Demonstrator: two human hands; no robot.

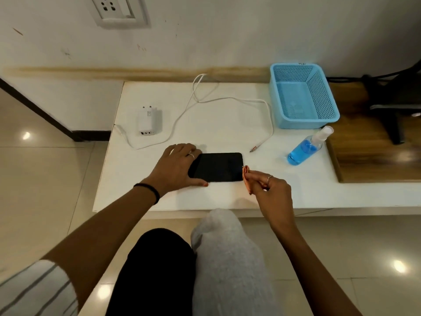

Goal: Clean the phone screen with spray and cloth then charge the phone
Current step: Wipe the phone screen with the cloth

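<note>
Step in hand, by judgement: wiping the screen with the cloth; charging not yet begun.

Phone (217, 167): flat on the white table (227, 197), landscape, screen up, dark, glossy; no droplets or smears discernible at this resolution.

Left hand (176, 166): fingers spread and curled over the phone's left end, thumb along the near edge, bracing.

Right hand (271, 190): fingertips pressed together, pinching a small orange cloth (246, 179) just at the phone's right edge.

Spray bottle (306, 147): blue liquid, lying tilted on the table, right of the phone, well apart.

Cable (227, 101): loose, connector tip near the phone's far right corner. Charger (147, 122): unplugged, on the table. Wall socket (118, 9): above.

Next move, by judgement: draw cloth across the glass under light pressure, phone held fixed; then connect cable, charger, socket.
</note>
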